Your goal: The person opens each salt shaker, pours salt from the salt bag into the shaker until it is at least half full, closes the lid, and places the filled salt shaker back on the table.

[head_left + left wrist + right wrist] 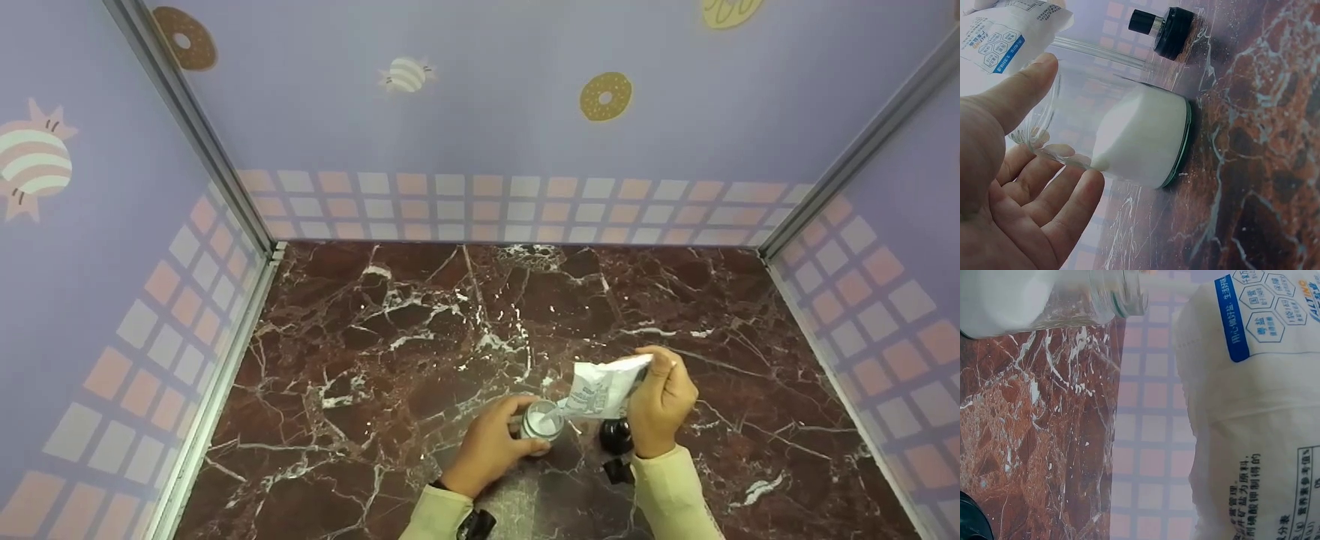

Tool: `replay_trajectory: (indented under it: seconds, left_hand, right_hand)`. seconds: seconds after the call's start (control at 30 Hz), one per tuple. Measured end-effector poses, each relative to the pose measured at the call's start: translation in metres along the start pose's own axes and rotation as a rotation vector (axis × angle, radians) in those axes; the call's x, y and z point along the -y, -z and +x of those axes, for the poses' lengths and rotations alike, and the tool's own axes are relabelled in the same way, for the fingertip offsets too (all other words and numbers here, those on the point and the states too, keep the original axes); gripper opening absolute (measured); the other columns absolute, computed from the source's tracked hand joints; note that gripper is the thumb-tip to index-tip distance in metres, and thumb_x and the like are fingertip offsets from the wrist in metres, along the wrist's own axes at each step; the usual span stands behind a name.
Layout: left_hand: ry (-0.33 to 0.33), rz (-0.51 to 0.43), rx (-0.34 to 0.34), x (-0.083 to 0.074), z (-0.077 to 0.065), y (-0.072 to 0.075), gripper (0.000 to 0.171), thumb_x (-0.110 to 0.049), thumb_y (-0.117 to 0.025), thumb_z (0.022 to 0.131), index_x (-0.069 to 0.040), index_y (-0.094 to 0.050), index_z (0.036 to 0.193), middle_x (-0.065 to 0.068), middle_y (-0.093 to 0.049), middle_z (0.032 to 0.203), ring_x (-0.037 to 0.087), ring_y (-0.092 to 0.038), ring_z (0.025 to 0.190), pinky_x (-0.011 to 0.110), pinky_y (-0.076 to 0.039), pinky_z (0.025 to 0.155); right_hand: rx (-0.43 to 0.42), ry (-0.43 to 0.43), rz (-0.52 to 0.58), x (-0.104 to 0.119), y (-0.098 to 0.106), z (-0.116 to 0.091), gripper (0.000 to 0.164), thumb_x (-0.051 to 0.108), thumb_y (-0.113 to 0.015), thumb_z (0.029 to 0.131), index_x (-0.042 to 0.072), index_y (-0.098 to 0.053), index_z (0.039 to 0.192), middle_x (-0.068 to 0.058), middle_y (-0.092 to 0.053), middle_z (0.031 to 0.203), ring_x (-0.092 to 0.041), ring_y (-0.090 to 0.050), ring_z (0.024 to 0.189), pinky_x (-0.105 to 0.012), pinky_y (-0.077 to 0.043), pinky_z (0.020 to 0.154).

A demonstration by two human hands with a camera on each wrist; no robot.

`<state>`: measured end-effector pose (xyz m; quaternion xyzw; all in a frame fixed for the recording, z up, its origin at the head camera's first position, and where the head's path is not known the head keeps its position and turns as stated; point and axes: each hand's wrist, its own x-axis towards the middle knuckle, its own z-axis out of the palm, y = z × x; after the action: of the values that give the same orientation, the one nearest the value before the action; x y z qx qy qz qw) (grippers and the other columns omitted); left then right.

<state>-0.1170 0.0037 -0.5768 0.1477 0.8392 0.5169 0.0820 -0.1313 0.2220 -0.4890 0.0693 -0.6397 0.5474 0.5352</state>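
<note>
My left hand point(491, 446) grips a clear glass jar point(534, 433), thumb on one side and fingers on the other. White salt point(1145, 132) lies heaped against one side inside the jar, whose base is at the tabletop in the left wrist view. To the right, my right hand point(664, 397) pinches a white printed salt bag point(604, 386) by its upper end. The bag tilts down toward the jar, and a whitish streak runs from its torn edge to the jar's mouth. In the right wrist view the bag point(1258, 394) hides my right fingers.
A black lid point(1176, 34) with a black knob stands on the marbled tabletop point(337, 480), close to my right wrist. White grains lie scattered about. Patterned panels point(480, 135) enclose the back and both sides.
</note>
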Motion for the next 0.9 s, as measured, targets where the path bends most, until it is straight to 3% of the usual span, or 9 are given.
replay_trajectory:
  seconds: [0.27,0.37,0.6,0.9]
  left_hand:
    - [-0.008,-0.007,0.001,0.0001,-0.0004,-0.0003,0.070,-0.029,-0.094,0.070,-0.023,-0.066,0.134,-0.005,-0.068,0.126,0.018,-0.065,0.112,0.044,-0.054,0.100]
    - [-0.013,0.006,0.000,-0.0008,-0.0006,-0.0001,0.070,-0.031,-0.094,0.071,-0.022,-0.065,0.135,-0.005,-0.068,0.127,0.019,-0.065,0.114,0.046,-0.053,0.102]
    - [-0.023,-0.026,0.004,-0.0016,-0.0013,0.0012,0.070,-0.024,-0.094,0.072,-0.020,-0.065,0.135,-0.002,-0.068,0.126,0.018,-0.070,0.108,0.035,-0.058,0.095]
    - [0.000,-0.042,0.012,-0.0012,-0.0028,-0.0001,0.070,-0.026,-0.094,0.071,-0.027,-0.064,0.135,-0.004,-0.068,0.128,0.019,-0.069,0.110,0.041,-0.057,0.098]
  right_hand:
    - [-0.009,0.004,0.003,0.0014,-0.0021,-0.0012,0.053,0.031,-0.056,0.107,-0.016,-0.065,0.084,-0.001,-0.067,0.071,-0.002,-0.047,0.052,-0.013,-0.035,0.048]
    - [-0.011,-0.001,-0.003,0.0005,-0.0025,-0.0024,0.052,0.030,-0.056,0.107,-0.016,-0.066,0.085,0.000,-0.063,0.068,-0.002,-0.040,0.050,-0.015,-0.031,0.047]
    - [-0.016,-0.002,-0.019,-0.0028,-0.0025,-0.0038,0.052,0.032,-0.056,0.107,-0.015,-0.066,0.084,0.002,-0.065,0.068,-0.002,-0.037,0.049,-0.015,-0.030,0.046]
    - [-0.030,-0.008,-0.012,-0.0023,-0.0028,-0.0055,0.054,0.033,-0.057,0.106,-0.015,-0.066,0.084,0.001,-0.064,0.069,-0.002,-0.039,0.049,-0.013,-0.031,0.046]
